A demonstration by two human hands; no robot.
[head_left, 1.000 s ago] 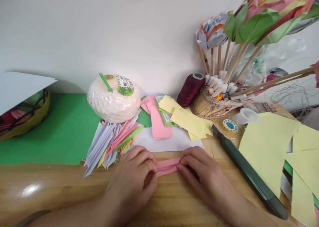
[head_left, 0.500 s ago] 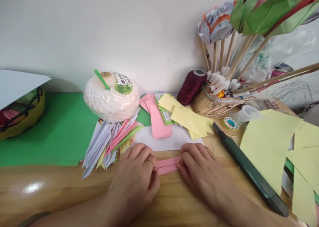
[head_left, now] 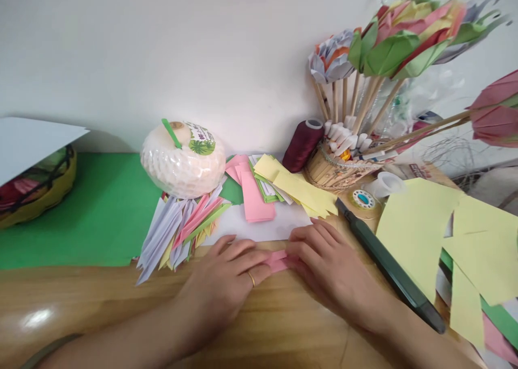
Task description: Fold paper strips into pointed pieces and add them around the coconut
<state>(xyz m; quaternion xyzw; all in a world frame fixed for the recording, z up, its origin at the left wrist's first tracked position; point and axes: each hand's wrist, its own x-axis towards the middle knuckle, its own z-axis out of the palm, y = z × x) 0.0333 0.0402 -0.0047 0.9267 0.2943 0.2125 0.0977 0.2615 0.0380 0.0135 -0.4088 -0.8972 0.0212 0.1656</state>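
Observation:
A folded pink paper strip lies on the wooden table between my hands, its ends hidden under them. My left hand rests over the strip's left part, fingers stretched out and pressing flat, a ring on one finger; its thumb is out of sight. With bent fingers, my right hand grips the right end. Just beyond them, pink paper rectangles lie partly on a white sheet. Yellow paper pieces overlap a stack beside them. Left of these is a pile of folded paper strips.
A wrapped coconut stands behind the pile, near a green sheet. At right lie a dark green cutter-like tool and yellow sheets. A maroon thread spool leans by a basket with paper flowers.
My left hand has gone from pinching the strip's left end to lying flat with fingers stretched over it. The hands are closer together, so less pink shows. The view has shifted right.

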